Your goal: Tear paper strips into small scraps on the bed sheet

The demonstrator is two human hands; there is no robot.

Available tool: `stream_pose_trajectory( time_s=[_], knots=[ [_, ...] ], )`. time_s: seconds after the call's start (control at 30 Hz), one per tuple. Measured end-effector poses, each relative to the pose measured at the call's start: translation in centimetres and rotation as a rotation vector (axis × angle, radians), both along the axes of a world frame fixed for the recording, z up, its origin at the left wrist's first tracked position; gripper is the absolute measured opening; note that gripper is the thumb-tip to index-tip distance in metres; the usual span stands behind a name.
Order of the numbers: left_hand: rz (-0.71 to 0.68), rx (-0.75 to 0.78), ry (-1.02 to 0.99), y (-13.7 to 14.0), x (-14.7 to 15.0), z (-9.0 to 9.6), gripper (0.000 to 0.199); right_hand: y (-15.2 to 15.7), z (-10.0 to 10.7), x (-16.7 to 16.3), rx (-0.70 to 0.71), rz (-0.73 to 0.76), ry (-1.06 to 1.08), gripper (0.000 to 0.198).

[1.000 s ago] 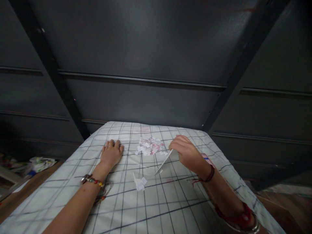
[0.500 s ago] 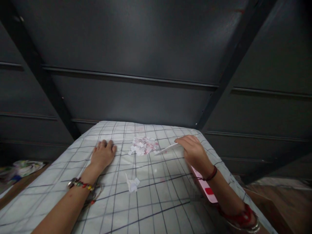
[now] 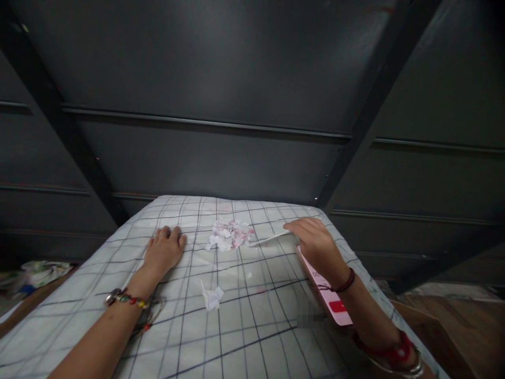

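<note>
My left hand lies palm down on the checked cloth, fingers spread and holding nothing. My right hand pinches one end of a thin white strip, seen nearly edge-on; its material is unclear. The strip's far end reaches the right side of a heap of torn paper bits, white with pink patches. Nearer to me, between my hands, sits a small folded paper scrap. Under my right wrist lies a phone with a pink lit screen, partly covered by my hand and forearm.
A white cloth with dark grid lines covers the table. Dark metal panels rise behind its far edge. Crumpled material lies low at the left; a brown cardboard box stands low at the right.
The view has shifted slightly. My right hand has moved a little off the phone, showing more of its upper end, and still pinches the strip. My left hand stays on the cloth.
</note>
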State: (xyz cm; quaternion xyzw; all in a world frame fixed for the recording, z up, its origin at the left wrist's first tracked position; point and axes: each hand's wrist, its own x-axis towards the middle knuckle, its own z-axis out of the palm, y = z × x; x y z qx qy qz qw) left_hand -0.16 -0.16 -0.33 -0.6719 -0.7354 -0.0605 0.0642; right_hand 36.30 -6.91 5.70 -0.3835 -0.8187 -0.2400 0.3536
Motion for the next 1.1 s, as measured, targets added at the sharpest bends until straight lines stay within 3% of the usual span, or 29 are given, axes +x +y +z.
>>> stream_pose_trajectory(
  time_s=[0.37,0.57,0.87,0.97,1.1],
  knots=[
    [-0.021,0.016,0.033,-0.2,0.1,0.3,0.053,-1.8,1.5,-2.0,-0.278,0.259,-0.039,0.040],
    [0.000,-0.004,0.050,0.0,-0.1,-0.2,0.054,-2.1,1.5,-2.1,-0.193,0.271,0.032,0.038],
    [0.002,-0.037,0.017,0.1,-0.2,0.0,0.056,-2.4,1.9,-2.2,-0.227,0.315,0.007,0.035],
    [-0.004,-0.046,0.016,0.0,-0.1,0.1,0.056,-2.2,1.9,-1.8,-0.150,0.264,0.049,0.035],
    [-0.008,-0.025,0.010,0.0,0.0,0.3,0.053,-1.8,1.2,-1.5,-0.020,-0.007,0.034,0.044]
  ],
)
